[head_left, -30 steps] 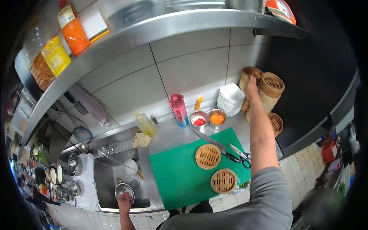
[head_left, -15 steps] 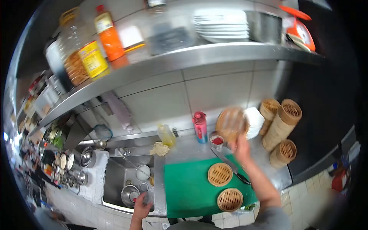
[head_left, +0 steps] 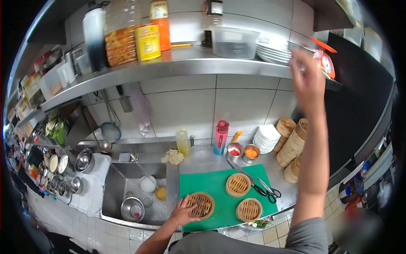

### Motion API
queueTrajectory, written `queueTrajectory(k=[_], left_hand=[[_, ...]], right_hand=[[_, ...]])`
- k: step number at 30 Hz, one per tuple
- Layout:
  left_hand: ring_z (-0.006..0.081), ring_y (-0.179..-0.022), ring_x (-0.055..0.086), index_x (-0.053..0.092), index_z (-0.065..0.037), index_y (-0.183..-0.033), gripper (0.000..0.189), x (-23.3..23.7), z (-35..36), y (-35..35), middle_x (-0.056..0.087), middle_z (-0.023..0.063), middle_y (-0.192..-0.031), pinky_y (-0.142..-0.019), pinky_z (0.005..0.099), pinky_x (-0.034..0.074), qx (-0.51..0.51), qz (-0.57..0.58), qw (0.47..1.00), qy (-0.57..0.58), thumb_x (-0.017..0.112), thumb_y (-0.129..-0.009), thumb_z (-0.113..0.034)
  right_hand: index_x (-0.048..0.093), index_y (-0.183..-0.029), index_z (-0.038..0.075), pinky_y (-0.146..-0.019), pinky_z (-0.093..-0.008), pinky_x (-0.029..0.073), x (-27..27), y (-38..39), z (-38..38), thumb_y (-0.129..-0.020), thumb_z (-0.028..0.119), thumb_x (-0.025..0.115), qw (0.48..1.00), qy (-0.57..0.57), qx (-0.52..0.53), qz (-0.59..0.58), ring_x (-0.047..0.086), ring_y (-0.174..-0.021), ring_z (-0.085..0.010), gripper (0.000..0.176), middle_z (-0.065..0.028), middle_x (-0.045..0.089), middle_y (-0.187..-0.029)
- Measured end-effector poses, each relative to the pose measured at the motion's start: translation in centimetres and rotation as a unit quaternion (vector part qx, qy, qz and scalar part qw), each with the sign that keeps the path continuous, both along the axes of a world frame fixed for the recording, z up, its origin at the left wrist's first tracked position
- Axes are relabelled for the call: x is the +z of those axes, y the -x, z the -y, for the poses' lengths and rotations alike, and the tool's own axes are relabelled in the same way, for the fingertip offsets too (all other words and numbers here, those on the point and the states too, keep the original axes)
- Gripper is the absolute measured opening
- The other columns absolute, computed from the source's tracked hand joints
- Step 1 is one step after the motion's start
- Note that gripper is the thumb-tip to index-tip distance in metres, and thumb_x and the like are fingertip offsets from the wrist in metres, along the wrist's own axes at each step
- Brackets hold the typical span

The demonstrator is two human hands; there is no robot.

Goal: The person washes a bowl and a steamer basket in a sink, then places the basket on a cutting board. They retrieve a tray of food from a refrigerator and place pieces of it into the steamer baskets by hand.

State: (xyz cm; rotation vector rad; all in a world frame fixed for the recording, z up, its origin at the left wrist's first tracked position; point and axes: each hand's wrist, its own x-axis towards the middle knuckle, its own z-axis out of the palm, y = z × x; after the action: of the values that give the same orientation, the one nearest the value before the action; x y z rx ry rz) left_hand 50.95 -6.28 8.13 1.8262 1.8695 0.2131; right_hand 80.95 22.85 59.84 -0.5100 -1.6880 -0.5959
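Note:
My left hand point(head_left: 184, 213) rests with spread fingers on the left edge of a round bamboo steamer point(head_left: 201, 205) on the green cutting board point(head_left: 220, 218). Two smaller steamers, one point(head_left: 238, 185) higher up and one point(head_left: 249, 210) lower, lie to its right. A knife point(head_left: 245, 173) and black-handled scissors point(head_left: 270, 191) are at the board's right side. Raised at the shelf, my right hand point(head_left: 306, 72) is blurred, in front of the stacked plates point(head_left: 270, 53) and beside the red scale point(head_left: 327, 62); its grip is unclear.
A sink point(head_left: 114, 190) with bowls is on the left. Behind the board stand a pink bottle point(head_left: 221, 137), two metal cups point(head_left: 234, 150), white dishes point(head_left: 266, 139) and steamer stacks point(head_left: 292, 148). The steel shelf point(head_left: 182, 67) with bottles and a plastic tub point(head_left: 235, 42) runs above.
My right hand has risen from the counter to the shelf. My left hand has moved right from the sink onto a larger steamer now on the board. The view has shifted.

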Motion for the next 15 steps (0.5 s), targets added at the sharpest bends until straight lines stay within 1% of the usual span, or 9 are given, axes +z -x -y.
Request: queueTrajectory(k=[1, 3, 4, 6, 7, 8, 10, 12, 15], left_hand=[[0.0403, -0.157, 0.009, 0.049, -0.033, -0.153, 0.094, 1.4, -0.1, 0.1, -0.004, 0.0124, -0.172, -0.122, 0.0646, 0.018, 0.011, -0.008, 0.999, 0.035, 0.073, -0.073, -0.077], [0.0399, -0.157, 0.009, 0.048, -0.035, -0.153, 0.094, 1.3, 0.2, 0.3, -0.004, 0.0091, -0.173, -0.122, 0.0652, 0.018, 0.015, -0.006, 0.999, 0.031, 0.074, -0.073, -0.077], [0.0394, -0.157, 0.009, 0.048, -0.036, -0.153, 0.095, 1.1, 0.2, 0.5, -0.005, 0.0058, -0.173, -0.121, 0.0658, 0.018, 0.014, -0.006, 0.999, 0.028, 0.075, -0.072, -0.076], [0.0398, -0.157, 0.008, 0.048, -0.036, -0.153, 0.095, 0.4, 0.4, 0.8, -0.006, 0.0051, -0.173, -0.122, 0.0662, 0.017, 0.013, 0.015, 0.999, 0.034, 0.075, -0.072, -0.076], [0.0395, -0.157, 0.008, 0.049, -0.035, -0.153, 0.094, 0.1, 0.4, 0.8, -0.005, 0.0050, -0.173, -0.122, 0.0658, 0.016, 0.016, 0.013, 0.999, 0.027, 0.075, -0.072, -0.076], [0.0392, -0.157, 0.008, 0.050, -0.034, -0.152, 0.093, 0.2, 0.2, 0.8, -0.005, 0.0049, -0.173, -0.122, 0.0654, 0.015, 0.018, 0.010, 1.000, 0.019, 0.075, -0.072, -0.076], [0.0377, -0.158, 0.008, 0.040, -0.031, -0.158, 0.102, 1.3, -0.4, 0.9, -0.004, 0.0048, -0.173, -0.123, 0.0642, 0.015, 0.005, 0.002, 0.999, 0.054, 0.077, -0.072, -0.074], [0.0353, -0.158, 0.011, 0.020, -0.027, -0.165, 0.120, 0.0, 0.1, 0.9, 0.000, 0.0064, -0.173, -0.123, 0.0630, 0.016, 0.039, 0.054, 0.998, 0.000, 0.082, -0.070, -0.068], [0.0339, -0.157, 0.013, 0.002, -0.021, -0.166, 0.137, 1.3, 0.1, 0.6, 0.007, 0.0086, -0.172, -0.123, 0.0623, 0.018, 0.056, 0.064, 0.996, -0.016, 0.088, -0.067, -0.059]], right_hand=[[0.068, -0.121, 0.006, -0.093, -0.0460, 0.052, 3.6, 0.9, -0.6, -0.095, 0.015, 0.069, 0.993, -0.074, -0.071, 0.057, 0.065, -0.105, -0.0354, 0.028, -0.0137, 0.069, -0.119], [0.070, -0.117, 0.003, -0.093, -0.0458, 0.052, 7.5, -0.2, -5.3, -0.094, 0.016, 0.066, 0.937, 0.177, -0.160, 0.254, 0.068, -0.099, -0.0380, 0.026, -0.0172, 0.073, -0.103], [0.070, -0.117, 0.003, -0.093, -0.0458, 0.052, 8.4, 0.3, -5.5, -0.094, 0.016, 0.066, 0.936, 0.178, -0.160, 0.259, 0.068, -0.099, -0.0380, 0.026, -0.0172, 0.073, -0.103], [0.071, -0.112, 0.000, -0.091, -0.0436, 0.053, 9.1, 1.1, -5.8, -0.095, 0.015, 0.063, 0.923, 0.282, -0.161, 0.205, 0.070, -0.097, -0.0381, 0.024, -0.0199, 0.073, -0.095], [0.071, -0.112, 0.000, -0.091, -0.0436, 0.053, 9.3, 1.2, -6.8, -0.095, 0.015, 0.063, 0.921, 0.283, -0.165, 0.212, 0.070, -0.097, -0.0381, 0.024, -0.0199, 0.073, -0.095], [0.071, -0.111, 0.000, -0.088, -0.0412, 0.054, 9.1, 1.2, -8.1, -0.096, 0.017, 0.062, 0.951, 0.248, -0.153, 0.105, 0.071, -0.095, -0.0351, 0.024, -0.0197, 0.073, -0.096], [0.070, -0.110, 0.000, -0.085, -0.0389, 0.054, 8.5, 1.2, -7.3, -0.098, 0.019, 0.062, 0.966, 0.214, -0.147, -0.001, 0.072, -0.093, -0.0321, 0.024, -0.0194, 0.074, -0.096], [0.069, -0.109, 0.000, -0.077, -0.0355, 0.055, 5.8, 1.5, -3.8, -0.100, 0.022, 0.061, 0.969, 0.163, 0.000, -0.187, 0.072, -0.084, -0.0236, 0.026, -0.0146, 0.073, -0.092], [0.065, -0.105, 0.001, -0.066, -0.0325, 0.052, -5.5, 1.2, 7.5, -0.103, 0.019, 0.057, 0.978, 0.178, 0.056, -0.090, 0.064, -0.070, -0.0167, 0.020, -0.0074, 0.065, -0.080]])
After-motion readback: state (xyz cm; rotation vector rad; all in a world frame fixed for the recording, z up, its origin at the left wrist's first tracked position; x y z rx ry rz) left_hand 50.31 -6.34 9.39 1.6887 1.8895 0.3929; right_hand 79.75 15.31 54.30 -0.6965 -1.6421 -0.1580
